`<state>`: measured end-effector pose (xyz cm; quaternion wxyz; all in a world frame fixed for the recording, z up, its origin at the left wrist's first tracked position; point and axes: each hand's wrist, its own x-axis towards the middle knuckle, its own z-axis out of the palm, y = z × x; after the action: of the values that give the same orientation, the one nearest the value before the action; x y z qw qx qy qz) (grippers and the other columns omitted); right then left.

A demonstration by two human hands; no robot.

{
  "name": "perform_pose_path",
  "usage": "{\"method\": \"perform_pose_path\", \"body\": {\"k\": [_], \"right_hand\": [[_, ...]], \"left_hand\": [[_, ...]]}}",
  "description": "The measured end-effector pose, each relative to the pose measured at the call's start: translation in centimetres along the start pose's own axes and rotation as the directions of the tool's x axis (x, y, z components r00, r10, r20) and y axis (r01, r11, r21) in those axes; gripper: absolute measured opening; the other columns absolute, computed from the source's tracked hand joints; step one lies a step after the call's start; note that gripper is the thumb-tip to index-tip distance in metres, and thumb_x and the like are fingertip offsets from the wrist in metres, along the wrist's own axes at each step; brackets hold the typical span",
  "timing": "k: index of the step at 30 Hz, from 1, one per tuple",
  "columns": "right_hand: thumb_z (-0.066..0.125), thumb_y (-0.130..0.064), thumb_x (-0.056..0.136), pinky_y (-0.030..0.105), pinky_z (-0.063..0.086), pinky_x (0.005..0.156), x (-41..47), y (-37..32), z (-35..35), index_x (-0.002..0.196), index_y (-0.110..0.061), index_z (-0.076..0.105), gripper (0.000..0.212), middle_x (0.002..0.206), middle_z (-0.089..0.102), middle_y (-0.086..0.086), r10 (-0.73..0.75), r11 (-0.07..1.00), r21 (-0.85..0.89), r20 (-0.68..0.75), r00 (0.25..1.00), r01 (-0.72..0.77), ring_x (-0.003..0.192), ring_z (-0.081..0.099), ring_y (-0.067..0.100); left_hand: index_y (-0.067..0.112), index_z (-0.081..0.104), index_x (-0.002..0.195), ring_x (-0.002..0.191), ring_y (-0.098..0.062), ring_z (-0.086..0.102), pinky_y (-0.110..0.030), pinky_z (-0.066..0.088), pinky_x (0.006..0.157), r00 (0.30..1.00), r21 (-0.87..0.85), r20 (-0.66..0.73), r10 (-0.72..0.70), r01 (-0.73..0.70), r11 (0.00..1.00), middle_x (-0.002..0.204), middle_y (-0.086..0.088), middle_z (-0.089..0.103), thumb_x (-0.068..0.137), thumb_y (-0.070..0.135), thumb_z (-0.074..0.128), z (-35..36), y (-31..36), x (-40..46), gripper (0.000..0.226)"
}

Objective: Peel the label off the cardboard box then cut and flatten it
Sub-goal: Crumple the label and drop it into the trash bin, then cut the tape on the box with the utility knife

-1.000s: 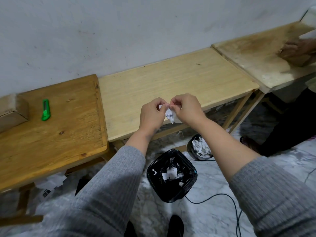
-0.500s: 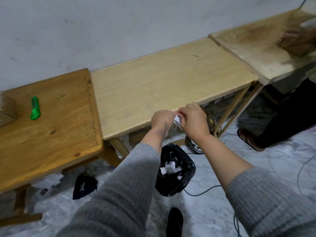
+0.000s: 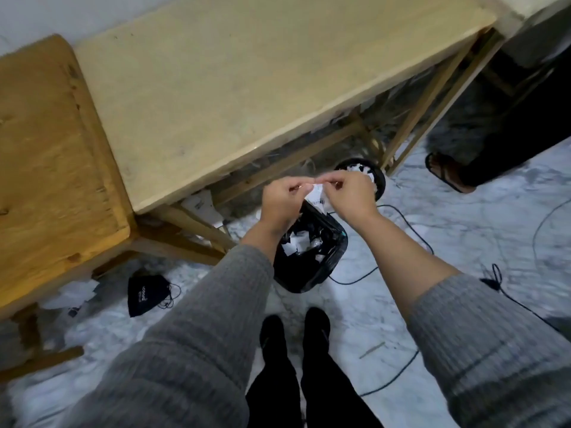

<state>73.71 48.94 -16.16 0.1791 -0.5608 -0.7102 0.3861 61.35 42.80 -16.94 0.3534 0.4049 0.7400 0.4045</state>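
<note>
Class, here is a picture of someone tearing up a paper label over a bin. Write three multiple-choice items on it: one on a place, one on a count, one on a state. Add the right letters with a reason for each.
1. Where is the black bin?
A. on the pale table
B. on the floor, below the hands
C. on the darker table

2. How many hands grip the paper label?
A. none
B. one
C. two

3. What is the state of the black bin?
A. holds paper scraps
B. shut with a lid
C. tipped on its side

Answers:
1 B: it stands on the marbled floor, under the left hand and right hand, in front of the pale table.
2 C: both hands pinch the label between their fingertips.
3 A: white scraps lie inside its open top.
</note>
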Motion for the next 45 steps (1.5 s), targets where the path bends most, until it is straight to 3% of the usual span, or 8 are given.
{"method": "perform_pose_path", "body": {"k": [4, 7, 10, 15, 20, 32, 36, 45], "right_hand": [[0.059, -0.009, 0.085, 0.024, 0.040, 0.065, 1.2, 7.0, 6.7, 0.093, -0.013, 0.076, 0.019, 0.088, 0.073, 0.009, 0.081, 0.991, -0.115, 0.077, 0.994, -0.072, 0.070, 0.058, 0.018], [0.056, -0.006, 0.084, 0.027, 0.045, 0.067, 2.4, 12.9, 12.1, 0.089, -0.011, 0.076, 0.022, 0.093, 0.073, 0.011, 0.127, 0.985, -0.129, 0.109, 0.986, -0.113, 0.082, 0.064, 0.026], [0.053, -0.001, 0.084, 0.029, 0.051, 0.076, 3.7, 18.3, 17.7, 0.092, -0.007, 0.077, 0.026, 0.101, 0.072, 0.012, 0.139, 0.986, -0.115, 0.144, 0.980, -0.123, 0.092, 0.066, 0.027], [0.050, 0.000, 0.088, 0.029, 0.048, 0.092, 5.5, 25.6, 25.3, 0.115, -0.013, 0.070, 0.036, 0.118, 0.068, 0.010, 0.268, 0.962, -0.107, 0.178, 0.947, -0.252, 0.109, 0.062, 0.024], [0.048, -0.002, 0.085, 0.031, 0.050, 0.087, 6.5, 28.2, 28.7, 0.114, -0.023, 0.069, 0.042, 0.120, 0.066, 0.011, 0.330, 0.939, -0.181, 0.224, 0.917, -0.293, 0.106, 0.062, 0.029], [0.051, -0.008, 0.089, 0.043, 0.051, 0.090, 6.3, 22.4, 24.5, 0.110, -0.023, 0.070, 0.031, 0.113, 0.069, 0.010, 0.287, 0.943, -0.241, 0.228, 0.931, -0.231, 0.104, 0.062, 0.033], [0.048, -0.015, 0.091, 0.041, 0.053, 0.084, 4.8, 15.9, 19.7, 0.100, -0.025, 0.071, 0.027, 0.106, 0.070, 0.010, 0.268, 0.945, -0.253, 0.227, 0.936, -0.209, 0.094, 0.063, 0.032], [0.049, -0.018, 0.091, 0.029, 0.045, 0.067, -0.4, -4.8, 2.6, 0.104, -0.026, 0.071, 0.027, 0.106, 0.069, 0.008, 0.134, 0.919, -0.393, 0.295, 0.946, -0.008, 0.091, 0.064, 0.029]], "left_hand": [[0.032, 0.068, 0.077, 0.068, -0.003, 0.061, -0.015, 0.048, 0.068, 0.978, 0.103, 0.188, -0.089, 0.070, 0.992, 0.073, 0.012, 0.068, 0.076, 0.000, 0.061, 3.1, -8.2, 2.5, 0.033], [0.036, 0.066, 0.064, 0.081, -0.022, 0.068, -0.033, 0.054, 0.075, 0.958, 0.191, 0.272, -0.086, 0.033, 0.981, 0.076, 0.003, 0.069, 0.073, -0.002, 0.061, 5.8, -16.1, 4.5, 0.039], [0.021, 0.073, 0.077, 0.089, -0.026, 0.068, -0.040, 0.054, 0.085, 0.964, 0.267, 0.247, -0.102, 0.033, 0.963, 0.090, -0.009, 0.073, 0.080, -0.001, 0.057, 8.3, -23.2, 5.9, 0.027], [0.013, 0.074, 0.106, 0.106, -0.018, 0.063, -0.018, 0.042, 0.092, 0.943, 0.399, 0.305, -0.130, -0.003, 0.917, 0.114, -0.002, 0.070, 0.094, 0.007, 0.054, 11.9, -31.9, 7.3, 0.025], [0.023, 0.070, 0.116, 0.105, -0.025, 0.064, -0.042, 0.050, 0.092, 0.921, 0.426, 0.340, -0.190, 0.029, 0.904, 0.116, -0.004, 0.070, 0.099, 0.026, 0.045, 13.5, -36.6, 9.0, 0.031], [0.011, 0.067, 0.101, 0.093, -0.033, 0.059, -0.044, 0.048, 0.080, 0.928, 0.491, 0.329, -0.173, -0.012, 0.871, 0.103, -0.014, 0.065, 0.102, 0.018, 0.034, 10.7, -29.7, 8.5, 0.034], [0.019, 0.063, 0.083, 0.083, -0.020, 0.050, -0.042, 0.048, 0.082, 0.931, 0.509, 0.337, -0.143, -0.053, 0.859, 0.092, -0.007, 0.060, 0.097, 0.017, 0.038, 6.7, -22.0, 6.7, 0.029], [0.031, 0.070, 0.106, 0.107, -0.022, 0.062, -0.034, 0.048, 0.094, 0.971, 0.456, 0.209, -0.117, 0.010, 0.890, 0.116, 0.001, 0.069, 0.095, 0.021, 0.045, -4.6, -1.0, 0.4, 0.028]]}}
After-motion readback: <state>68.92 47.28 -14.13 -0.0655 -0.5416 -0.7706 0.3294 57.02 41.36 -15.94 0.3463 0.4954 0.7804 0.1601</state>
